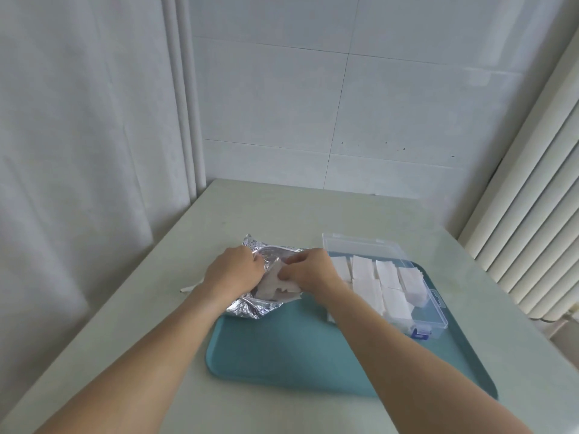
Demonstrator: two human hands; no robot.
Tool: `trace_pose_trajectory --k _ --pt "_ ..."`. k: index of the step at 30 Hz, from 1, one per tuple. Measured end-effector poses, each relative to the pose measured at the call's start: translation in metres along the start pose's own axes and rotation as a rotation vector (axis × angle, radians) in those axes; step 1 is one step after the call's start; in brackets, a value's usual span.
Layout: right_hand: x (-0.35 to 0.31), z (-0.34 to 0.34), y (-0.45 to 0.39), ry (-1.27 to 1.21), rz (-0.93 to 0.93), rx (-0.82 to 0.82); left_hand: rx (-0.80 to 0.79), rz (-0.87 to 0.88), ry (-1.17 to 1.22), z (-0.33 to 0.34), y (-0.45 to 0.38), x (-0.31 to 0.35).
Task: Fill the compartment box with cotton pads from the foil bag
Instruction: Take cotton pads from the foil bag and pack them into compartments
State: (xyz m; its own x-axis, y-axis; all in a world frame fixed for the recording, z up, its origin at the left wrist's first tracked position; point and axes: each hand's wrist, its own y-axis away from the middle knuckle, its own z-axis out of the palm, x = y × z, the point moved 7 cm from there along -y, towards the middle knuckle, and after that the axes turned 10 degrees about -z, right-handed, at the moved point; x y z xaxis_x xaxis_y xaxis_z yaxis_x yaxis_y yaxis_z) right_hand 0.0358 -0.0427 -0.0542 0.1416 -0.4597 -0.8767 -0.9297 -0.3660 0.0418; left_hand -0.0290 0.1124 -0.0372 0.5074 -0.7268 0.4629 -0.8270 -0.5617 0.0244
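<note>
A: Item one, the foil bag [250, 303]. Where do we log it?

B: At about 11 o'clock on the teal tray [282, 355], its crumpled silver mouth turned up toward us, part of it hanging past the tray's edge onto the counter [156, 277].

A: Hands?

B: We have both at the bag's opening. The left hand [232, 270] grips the foil rim at the bag's 9 o'clock side, fingers curled over it. The right hand [308, 270] has its fingers bent and pinching the cotton pads [275, 286] that show in the mouth (a loose white clump, count not readable).

A: Item two, the compartment box [432, 321]?

B: Clear plastic, at 2 o'clock on the tray, just beside the right forearm. Its lid [360, 245] lies open toward 12 o'clock. We see white pads stacked in the compartments; the forearm hides the box's near left part. A blue latch [419, 334] sits on its front edge.

A: Sundries?

B: A torn white strip [191, 286] on the counter at 9 o'clock of the bag; a pale curtain [78, 136] at left; a ribbed radiator [532, 214] at right.
</note>
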Motion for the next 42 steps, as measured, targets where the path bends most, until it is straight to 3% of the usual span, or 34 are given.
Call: trace_pose_trajectory --k 4,9,11,14,15,17,19,21,23,24,29,35,42 --pt "-0.001 -0.038 0.008 -0.063 -0.018 0.052 -0.02 -0.009 0.019 -0.001 0.006 0.006" --pt "0.01 -0.075 0.032 -0.231 -0.014 0.008 -0.222 0.026 0.14 -0.001 0.023 0.026" --pt "0.018 -0.091 0.043 -0.305 -0.031 -0.005 -0.112 0.12 0.347 -0.011 0.035 0.041" --pt "0.025 -0.109 0.057 -0.429 -0.076 0.019 0.313 0.313 0.758 -0.038 0.074 0.054" --pt "0.026 -0.112 0.06 -0.476 -0.091 0.03 0.339 0.327 0.812 -0.037 0.085 0.059" --pt "0.028 -0.118 0.064 -0.518 -0.129 0.044 0.138 0.249 0.838 -0.009 0.084 0.069" --pt "0.028 -0.12 0.067 -0.5 -0.16 0.036 -0.267 0.124 0.845 0.03 0.08 0.084" --pt "0.027 -0.119 0.069 -0.44 -0.183 0.008 -0.64 0.055 1.021 0.056 0.083 0.098" --pt "0.024 -0.117 0.071 -0.314 -0.228 -0.025 -0.8 0.027 1.206 0.065 0.088 0.106" --pt "0.021 -0.116 0.071 -0.248 -0.258 -0.05 -0.786 0.008 1.243 0.071 0.085 0.105" --pt "0.017 -0.108 0.069 -0.133 -0.288 -0.142 -0.385 0.134 1.101 0.069 0.073 0.091" --pt "0.039 -0.129 0.068 -0.081 -0.204 0.155 -0.138 0.018 1.138 0.066 0.067 0.075" --pt "0.045 -0.135 0.073 -0.529 -0.238 0.278 -0.256 0.066 1.195 0.069 0.072 0.083"
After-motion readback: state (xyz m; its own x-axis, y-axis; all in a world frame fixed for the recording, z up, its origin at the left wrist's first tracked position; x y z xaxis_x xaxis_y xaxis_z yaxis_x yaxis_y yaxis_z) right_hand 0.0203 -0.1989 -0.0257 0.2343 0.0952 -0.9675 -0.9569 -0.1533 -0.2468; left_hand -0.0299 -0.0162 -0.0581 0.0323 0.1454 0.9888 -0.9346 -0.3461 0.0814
